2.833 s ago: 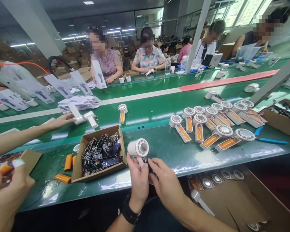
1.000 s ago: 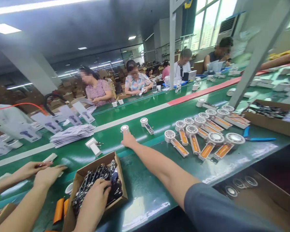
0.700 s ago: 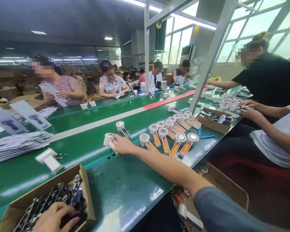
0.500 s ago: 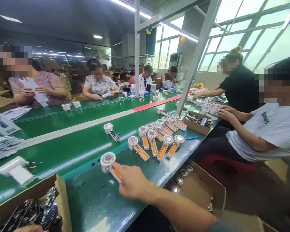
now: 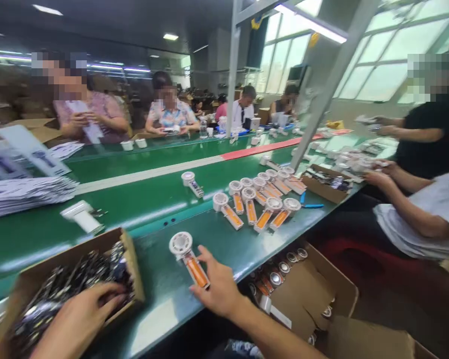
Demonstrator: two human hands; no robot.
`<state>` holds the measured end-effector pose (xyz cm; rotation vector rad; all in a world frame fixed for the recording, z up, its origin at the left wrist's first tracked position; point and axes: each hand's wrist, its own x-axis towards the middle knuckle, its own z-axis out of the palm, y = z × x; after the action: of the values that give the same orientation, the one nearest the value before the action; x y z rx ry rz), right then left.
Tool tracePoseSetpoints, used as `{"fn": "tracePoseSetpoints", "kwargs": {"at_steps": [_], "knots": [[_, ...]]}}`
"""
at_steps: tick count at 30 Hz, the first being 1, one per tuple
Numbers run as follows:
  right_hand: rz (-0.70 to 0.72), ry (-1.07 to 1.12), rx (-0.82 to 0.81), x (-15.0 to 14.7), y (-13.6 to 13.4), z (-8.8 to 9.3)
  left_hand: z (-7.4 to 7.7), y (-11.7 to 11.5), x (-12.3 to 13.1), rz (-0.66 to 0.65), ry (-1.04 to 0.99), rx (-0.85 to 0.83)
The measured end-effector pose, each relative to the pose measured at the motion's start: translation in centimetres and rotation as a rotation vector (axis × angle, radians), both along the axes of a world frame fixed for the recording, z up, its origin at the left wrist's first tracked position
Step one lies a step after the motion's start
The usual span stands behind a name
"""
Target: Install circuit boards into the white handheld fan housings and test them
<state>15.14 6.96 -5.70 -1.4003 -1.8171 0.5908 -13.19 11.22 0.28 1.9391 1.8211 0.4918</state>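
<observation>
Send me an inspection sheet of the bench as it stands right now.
Surface: green conveyor belt, wet-looking glare near the front edge.
Work items: white fan unit with orange battery; cardboard box of circuit boards; row of similar units.
Clutter: blue-handled side cutters; stacked printed cards.
Hands: left hand over the boards, grip hidden; right hand with fingers at the battery.
Cables: short wires at a white housing, blurred.
Surroundings: co-workers along the belt, one in a white T-shirt; parts carton below the bench.
</observation>
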Motion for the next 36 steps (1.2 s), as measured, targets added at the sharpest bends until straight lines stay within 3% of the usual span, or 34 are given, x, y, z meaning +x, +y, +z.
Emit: {"fn": "tracePoseSetpoints", "kwargs": {"at_steps": [4, 10, 16, 21, 27, 31, 34, 36], "knots": [[0.003, 0.332, -0.085, 1.1, 0.0, -0.9, 1.9, -0.6, 1.3, -0.068, 0.194, -0.04], [0.021, 0.366, -0.107, 1.0, 0.8, 0.7, 2.9, -0.9, 2.2, -0.122, 0.297, -0.096], [0.058, 0.45, -0.073, -0.4, 3.1, 1.6, 3.0, -0.7, 1.9, -0.036, 0.265, 0.01], [0.051, 0.578, -0.115, 0.0, 2.9, 1.4, 2.9, -0.5, 1.1, -0.012, 0.127, 0.122], [0.05, 0.695, -0.171, 0.3, 1.9, 1.5, 3.8, -1.5, 2.1, 0.251, 0.008, 0.293], [0.043, 0.747, -0.192, -0.1, 2.2, 1.5, 4.2, -1.5, 4.1, 0.408, -0.335, 0.416], [0.051, 0.745, -0.197, -0.2, 2.5, 1.6, 4.3, -1.6, 6.4, 0.35, -0.574, 0.42], [0.069, 0.727, -0.201, -0.1, 2.4, 1.8, 4.1, -2.1, 8.3, 0.253, -0.625, 0.392]]}}
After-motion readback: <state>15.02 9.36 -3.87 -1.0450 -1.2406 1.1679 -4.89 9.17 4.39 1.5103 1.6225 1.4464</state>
